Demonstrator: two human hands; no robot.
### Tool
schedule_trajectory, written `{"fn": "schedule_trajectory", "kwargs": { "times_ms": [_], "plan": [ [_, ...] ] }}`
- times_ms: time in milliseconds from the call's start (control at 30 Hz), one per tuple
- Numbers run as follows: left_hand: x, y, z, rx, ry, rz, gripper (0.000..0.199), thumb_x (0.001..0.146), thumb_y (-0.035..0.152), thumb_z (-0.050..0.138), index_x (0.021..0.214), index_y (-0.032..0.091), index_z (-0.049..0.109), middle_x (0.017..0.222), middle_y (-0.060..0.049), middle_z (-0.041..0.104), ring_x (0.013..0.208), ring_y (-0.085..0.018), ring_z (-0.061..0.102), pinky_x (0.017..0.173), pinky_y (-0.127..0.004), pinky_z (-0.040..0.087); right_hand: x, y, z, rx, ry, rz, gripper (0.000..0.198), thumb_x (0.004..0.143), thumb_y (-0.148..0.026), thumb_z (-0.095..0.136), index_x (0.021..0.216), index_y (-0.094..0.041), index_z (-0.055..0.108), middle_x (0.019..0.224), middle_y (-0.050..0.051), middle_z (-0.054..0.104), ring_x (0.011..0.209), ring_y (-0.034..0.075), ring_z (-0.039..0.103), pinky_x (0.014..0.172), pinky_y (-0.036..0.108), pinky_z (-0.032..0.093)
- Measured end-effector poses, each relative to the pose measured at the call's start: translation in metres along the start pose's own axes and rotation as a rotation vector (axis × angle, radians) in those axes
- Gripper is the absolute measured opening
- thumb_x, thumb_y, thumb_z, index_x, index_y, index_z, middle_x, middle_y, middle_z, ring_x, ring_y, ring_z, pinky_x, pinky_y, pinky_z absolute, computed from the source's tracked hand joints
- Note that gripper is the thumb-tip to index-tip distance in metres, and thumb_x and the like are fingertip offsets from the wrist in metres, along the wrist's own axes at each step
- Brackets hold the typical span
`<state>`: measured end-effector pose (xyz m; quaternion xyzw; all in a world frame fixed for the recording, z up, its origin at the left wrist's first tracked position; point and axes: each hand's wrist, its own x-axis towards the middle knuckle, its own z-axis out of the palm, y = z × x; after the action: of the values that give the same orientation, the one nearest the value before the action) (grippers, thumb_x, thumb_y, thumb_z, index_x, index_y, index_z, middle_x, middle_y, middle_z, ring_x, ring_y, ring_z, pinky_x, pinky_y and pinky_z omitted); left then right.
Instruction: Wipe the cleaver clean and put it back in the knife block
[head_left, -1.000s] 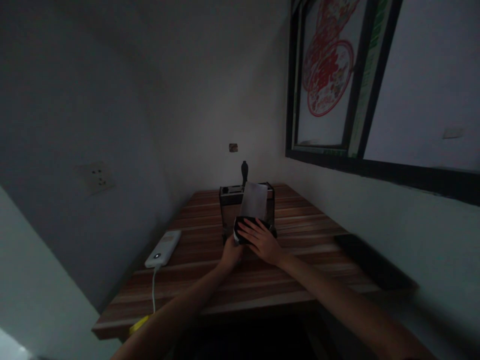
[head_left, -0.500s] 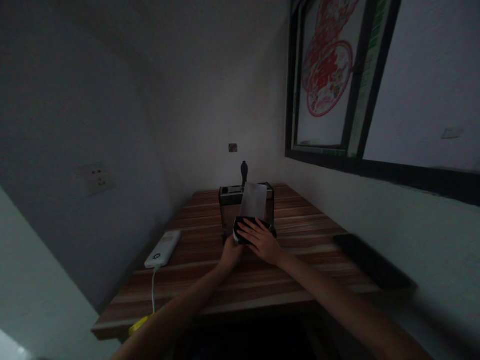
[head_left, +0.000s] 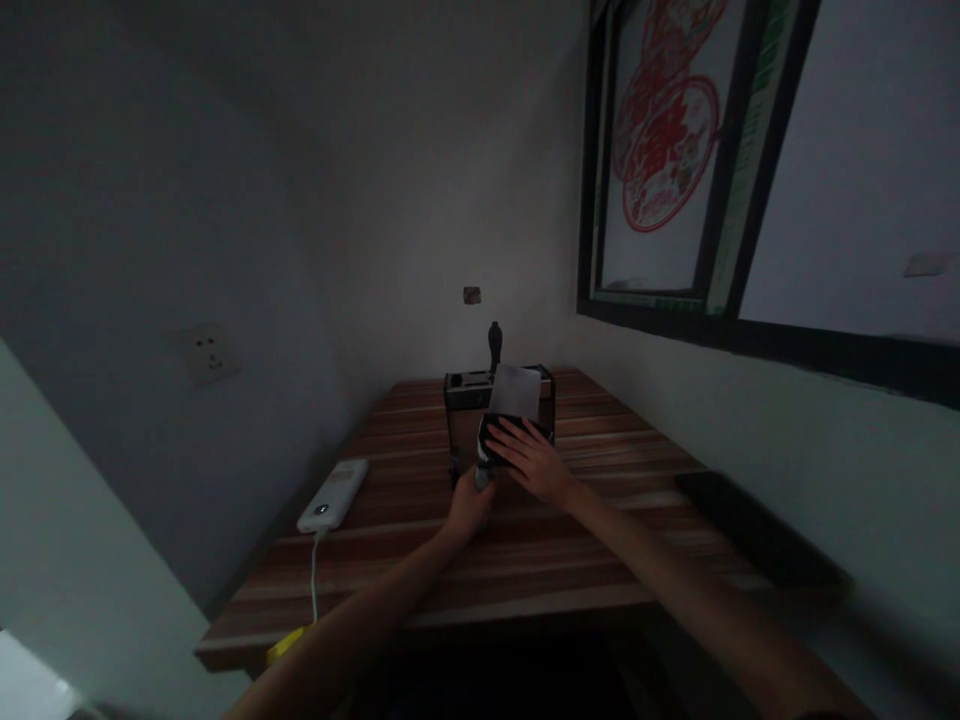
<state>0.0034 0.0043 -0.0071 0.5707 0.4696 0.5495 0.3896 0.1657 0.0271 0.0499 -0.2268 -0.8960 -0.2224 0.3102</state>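
Room's pretty dim, so take the small stuff with a grain of salt. Biggest thing here is the striped wooden table (head_left: 600, 560) pushed into the corner, with grey walls on two sides and a dark-framed window (head_left: 765, 200) up on the right that has a red paper cutout (head_left: 664, 140) stuck on the glass. There's a wall socket (head_left: 206, 352) on the left wall.

On the table's right edge lies a flat dark slab (head_left: 757, 535), can't tell what it is. Over on the left side sits a white power bank (head_left: 333, 495) with a white cable (head_left: 315, 580) running off the near edge to a yellow plug end.

At the far middle of the table stands a dark open-topped box (head_left: 465, 410), with a white sheet of paper (head_left: 515, 390) sticking up out of it, and a small dark knob-shaped thing (head_left: 494, 342) behind it.

Right in front of that box is a small black object (head_left: 496, 438), raised a bit off the tabletop. The right hand (head_left: 534, 462) lies flat over its top with fingers spread, and the left hand (head_left: 471, 505) grips it from below at its near-left corner. It's probably a small pouch or case, too dark to say.
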Motion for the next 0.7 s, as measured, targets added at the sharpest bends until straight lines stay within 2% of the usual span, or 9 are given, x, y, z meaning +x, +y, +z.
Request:
{"fn": "schedule_trajectory", "kwargs": {
  "times_ms": [100, 200, 400, 533, 700],
  "plan": [
    [0.003, -0.001, -0.001, 0.057, 0.037, 0.076, 0.017, 0.068, 0.030, 0.058, 0.074, 0.015, 0.053, 0.056, 0.004, 0.053, 0.047, -0.008, 0.045, 0.045, -0.017, 0.035, 0.008, 0.009, -0.005, -0.002, 0.020, 0.016, 0.049, 0.088, -0.025, 0.041, 0.136, -0.022, 0.031, 0.142, 0.003, 0.034, 0.136, 0.019, 0.016, 0.109, 0.049, 0.020],
    [0.003, 0.002, 0.000, 0.060, 0.062, 0.056, 0.021, 0.066, 0.033, 0.062, 0.073, 0.015, 0.055, 0.059, 0.001, 0.056, 0.055, -0.011, 0.050, 0.052, -0.019, 0.038, 0.017, 0.018, -0.011, -0.001, 0.045, 0.033, 0.049, 0.088, -0.026, 0.042, 0.136, -0.023, 0.031, 0.141, 0.003, 0.035, 0.136, 0.018, 0.016, 0.109, 0.048, 0.019],
    [-0.002, 0.009, 0.001, 0.031, 0.062, -0.035, 0.025, 0.065, 0.038, 0.064, 0.071, 0.016, 0.054, 0.047, 0.006, 0.047, 0.045, -0.009, 0.046, 0.046, -0.018, 0.035, 0.032, 0.035, -0.017, -0.004, 0.100, 0.078, 0.048, 0.089, -0.025, 0.041, 0.136, -0.025, 0.032, 0.142, 0.001, 0.033, 0.136, 0.017, 0.015, 0.109, 0.048, 0.018],
    [-0.003, 0.010, 0.001, 0.030, 0.047, -0.029, 0.023, 0.067, 0.038, 0.062, 0.071, 0.017, 0.053, 0.044, 0.008, 0.043, 0.041, -0.008, 0.042, 0.043, -0.018, 0.032, 0.043, 0.042, -0.021, -0.008, 0.142, 0.123, 0.045, 0.090, -0.026, 0.038, 0.135, -0.025, 0.034, 0.143, 0.001, 0.032, 0.136, 0.017, 0.016, 0.110, 0.048, 0.016],
    [-0.001, 0.009, 0.001, 0.026, 0.053, -0.010, 0.025, 0.066, 0.037, 0.064, 0.070, 0.016, 0.053, 0.047, 0.006, 0.047, 0.042, -0.007, 0.041, 0.042, -0.017, 0.031, 0.052, 0.050, -0.025, -0.010, 0.165, 0.141, 0.043, 0.090, -0.027, 0.038, 0.133, -0.025, 0.036, 0.142, 0.001, 0.033, 0.135, 0.017, 0.018, 0.110, 0.048, 0.015]
  ]
}}
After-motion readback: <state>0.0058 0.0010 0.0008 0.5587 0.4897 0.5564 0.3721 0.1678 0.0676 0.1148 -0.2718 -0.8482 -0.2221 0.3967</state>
